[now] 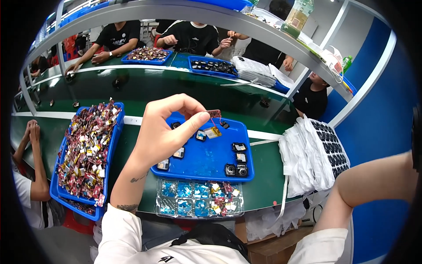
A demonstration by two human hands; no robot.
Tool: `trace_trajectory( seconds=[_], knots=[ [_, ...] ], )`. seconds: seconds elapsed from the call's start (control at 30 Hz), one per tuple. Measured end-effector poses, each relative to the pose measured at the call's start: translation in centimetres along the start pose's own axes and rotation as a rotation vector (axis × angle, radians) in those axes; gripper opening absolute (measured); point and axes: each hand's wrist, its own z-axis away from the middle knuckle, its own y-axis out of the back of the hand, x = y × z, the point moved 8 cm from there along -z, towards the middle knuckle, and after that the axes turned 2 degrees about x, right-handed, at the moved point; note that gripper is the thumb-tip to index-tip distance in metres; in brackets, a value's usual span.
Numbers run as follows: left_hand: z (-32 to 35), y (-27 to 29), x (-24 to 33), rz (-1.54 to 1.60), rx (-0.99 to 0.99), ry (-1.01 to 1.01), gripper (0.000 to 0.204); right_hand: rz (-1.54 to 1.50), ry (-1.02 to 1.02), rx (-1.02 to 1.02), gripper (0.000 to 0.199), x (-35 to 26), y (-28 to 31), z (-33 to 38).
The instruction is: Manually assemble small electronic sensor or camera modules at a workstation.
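My left hand (173, 123) is raised over a blue tray (202, 165). Thumb and forefinger pinch a small circuit board (214, 113); red wires run from it to a silver-yellow battery (212, 132) and a small black part (224, 125), both hanging over the tray. In the tray stand several small black square cases, some along the left side and a group of camera-like cases (236, 170) at the right. My right forearm (373, 180) reaches out to the right edge of the picture, and its hand is out of sight.
A blue tray (118, 136) heaped with wired boards stands at left. In front lies a clear compartment tray (178, 214) with blue pieces and boards. White packing (303, 154) with black parts is stacked at right. Shelf posts (373, 83) and a conveyor (154, 88) lie beyond; co-workers sit opposite.
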Motion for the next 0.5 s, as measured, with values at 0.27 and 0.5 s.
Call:
trace_trajectory(
  seconds=[0.27, 0.5],
  knots=[
    [-0.2, 0.1, -0.7, -0.033, 0.01, 0.011, 0.011, 0.051, 0.025, -0.029, 0.051, 2.0, -1.3, 1.8],
    [-0.6, 0.1, -1.0, -0.024, 0.022, -0.021, 0.01, -0.12, -0.247, -0.086, 0.059, 6.4, -0.6, 3.7]
  ],
)
